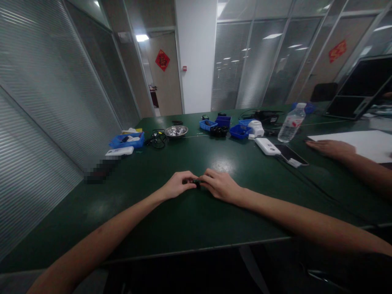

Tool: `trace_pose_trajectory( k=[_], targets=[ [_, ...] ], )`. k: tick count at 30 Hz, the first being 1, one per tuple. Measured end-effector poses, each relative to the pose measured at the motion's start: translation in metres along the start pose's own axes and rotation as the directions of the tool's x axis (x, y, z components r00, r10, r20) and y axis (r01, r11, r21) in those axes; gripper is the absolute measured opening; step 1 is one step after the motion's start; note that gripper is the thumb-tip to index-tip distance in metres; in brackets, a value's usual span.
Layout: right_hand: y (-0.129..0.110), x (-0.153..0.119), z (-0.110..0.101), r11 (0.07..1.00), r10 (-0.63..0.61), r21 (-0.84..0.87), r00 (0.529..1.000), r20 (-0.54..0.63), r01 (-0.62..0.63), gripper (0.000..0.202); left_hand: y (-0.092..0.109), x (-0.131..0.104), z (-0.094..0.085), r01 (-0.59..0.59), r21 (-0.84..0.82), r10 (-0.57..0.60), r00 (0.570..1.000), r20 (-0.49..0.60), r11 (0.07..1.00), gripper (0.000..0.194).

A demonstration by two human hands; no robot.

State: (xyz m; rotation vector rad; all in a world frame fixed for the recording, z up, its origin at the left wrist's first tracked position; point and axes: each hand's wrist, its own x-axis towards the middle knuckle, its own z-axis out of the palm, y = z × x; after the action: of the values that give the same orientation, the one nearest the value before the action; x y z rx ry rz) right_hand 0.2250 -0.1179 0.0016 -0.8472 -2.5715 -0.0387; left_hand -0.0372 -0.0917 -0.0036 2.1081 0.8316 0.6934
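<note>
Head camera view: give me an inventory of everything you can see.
Table: one, dark green, across the view
Small item: one, dark, between both hands
Bins: at least four, blue, back left and centre
Bowl: one, silver, back left
Cables: several, black, back left and right
Slabs: two, white, left and right
Phone-like slab: one, dark, right
Bottle: one, clear, right
Sheet: one, white, far right
Signs: two, red, background
Another person's hand: one, bare, right
Left hand: one, bare, centre
Right hand: one, bare, centre
Clutter behind: too small to tell
</note>
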Motion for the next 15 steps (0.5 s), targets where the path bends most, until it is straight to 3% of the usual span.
trace_pose_trajectory(
  k=[3, 7, 10, 13, 15],
  targets=[
    [0.005, 0.002, 0.002, 0.991, 0.105, 0.081, 0.994, -0.026, -0.102, 0.023, -0.003, 0.001, 0.004, -0.016, 0.034, 0.017, 0.999, -0.036, 0.999, 0.039],
    [0.012, 0.005, 0.002, 0.959, 0.250, 0.144, 0.968, -0.028, -0.244, 0.017, -0.003, 0.001, 0.006, -0.023, -0.068, 0.017, 0.996, -0.091, 0.997, 0.063],
    [0.016, 0.007, 0.002, 0.937, 0.322, 0.156, 0.946, -0.027, -0.314, 0.015, 0.002, -0.001, 0.006, -0.036, -0.049, 0.032, 0.996, -0.088, 0.998, 0.048],
    [0.019, 0.008, 0.002, 0.920, 0.368, 0.157, 0.929, -0.041, -0.358, 0.016, 0.008, -0.004, 0.002, -0.038, 0.078, 0.042, 0.998, -0.047, 0.996, 0.018],
    [0.019, 0.007, 0.002, 0.912, 0.387, 0.168, 0.921, -0.051, -0.374, 0.017, 0.009, -0.006, -0.004, -0.067, 0.192, 0.076, 0.996, -0.039, 0.979, 0.013]
  ],
)
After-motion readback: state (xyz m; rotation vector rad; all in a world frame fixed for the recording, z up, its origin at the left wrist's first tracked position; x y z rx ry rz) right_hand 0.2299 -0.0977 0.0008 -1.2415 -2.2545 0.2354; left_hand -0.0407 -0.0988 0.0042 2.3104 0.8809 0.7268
